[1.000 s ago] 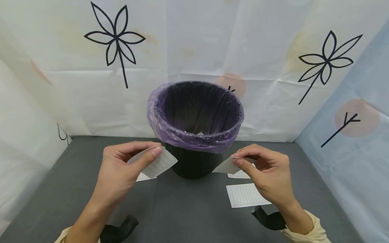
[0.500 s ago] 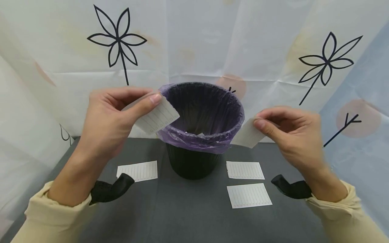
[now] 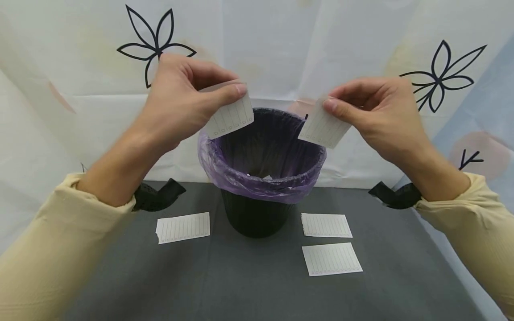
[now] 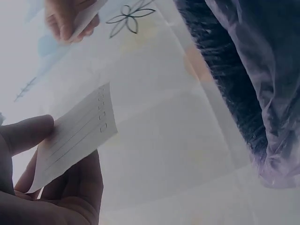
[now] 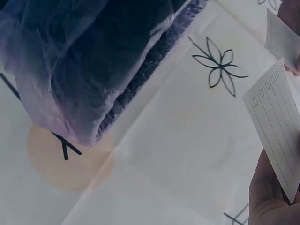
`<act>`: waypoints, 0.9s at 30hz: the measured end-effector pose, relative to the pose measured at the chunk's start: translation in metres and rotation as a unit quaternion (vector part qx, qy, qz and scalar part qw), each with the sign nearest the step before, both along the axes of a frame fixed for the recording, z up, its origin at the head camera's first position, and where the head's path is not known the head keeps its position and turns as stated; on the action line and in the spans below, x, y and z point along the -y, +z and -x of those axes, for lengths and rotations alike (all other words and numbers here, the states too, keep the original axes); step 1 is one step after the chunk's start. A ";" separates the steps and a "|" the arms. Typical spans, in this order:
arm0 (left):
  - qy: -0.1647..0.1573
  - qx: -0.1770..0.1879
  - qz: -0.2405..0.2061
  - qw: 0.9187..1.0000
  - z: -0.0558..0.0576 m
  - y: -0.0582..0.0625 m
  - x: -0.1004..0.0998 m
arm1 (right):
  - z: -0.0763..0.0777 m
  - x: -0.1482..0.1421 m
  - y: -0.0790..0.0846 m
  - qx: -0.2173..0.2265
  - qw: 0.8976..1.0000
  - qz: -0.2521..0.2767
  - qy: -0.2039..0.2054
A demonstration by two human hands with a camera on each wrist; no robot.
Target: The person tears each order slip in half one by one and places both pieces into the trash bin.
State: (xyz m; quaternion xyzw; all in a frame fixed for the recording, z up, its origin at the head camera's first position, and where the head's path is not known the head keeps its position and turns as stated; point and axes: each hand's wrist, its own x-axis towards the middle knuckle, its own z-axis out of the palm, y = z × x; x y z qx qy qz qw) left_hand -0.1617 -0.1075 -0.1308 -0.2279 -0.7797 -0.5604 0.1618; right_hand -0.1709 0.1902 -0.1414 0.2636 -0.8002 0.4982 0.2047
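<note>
Left grip: My left grip point(image 3: 182, 100) is pinching the left paper piece point(image 3: 230, 118) between thumb and fingers; in the head view it is overlapping the bin's left rim.
Right grip: My right grip point(image 3: 385, 118) is pinching the right paper piece point(image 3: 323, 127), which is overlapping the right rim.
Bin: The black bin point(image 3: 257, 218) is standing on the table point(image 3: 241, 290), its purple liner point(image 3: 261, 191) folding over the rim; pale scraps point(image 3: 267, 177) are showing inside.
Missed drop: Both pieces are hanging apart from the liner; if I am misjudging depth or releasing outside the rim, they could be landing on the table.
Drifting paper: Thin, flat pieces could be fluttering sideways, since nothing is weighing them down.
Snagged liner: A low sweep could be catching the loose liner and dragging it inward.
Loose slips: The left slip point(image 3: 183, 228), upper right slip point(image 3: 326, 225) and lower right slip point(image 3: 332, 259) are lying unheld; a sleeve could be brushing them.
</note>
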 end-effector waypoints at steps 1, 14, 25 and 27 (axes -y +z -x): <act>0.005 0.002 0.019 1.000 0.003 0.002 -0.002 | 0.004 0.003 0.003 0.007 1.000 -0.007 -0.003; 0.019 0.065 0.134 0.989 0.042 -0.002 -0.024 | 0.046 0.038 0.008 0.059 0.997 -0.053 0.005; 0.026 0.083 0.176 0.981 0.059 0.002 -0.028 | 0.064 0.048 -0.003 0.082 0.993 -0.089 0.005; 0.024 0.086 0.179 0.980 0.060 0.001 -0.028 | 0.065 0.049 -0.003 0.084 0.992 -0.089 0.007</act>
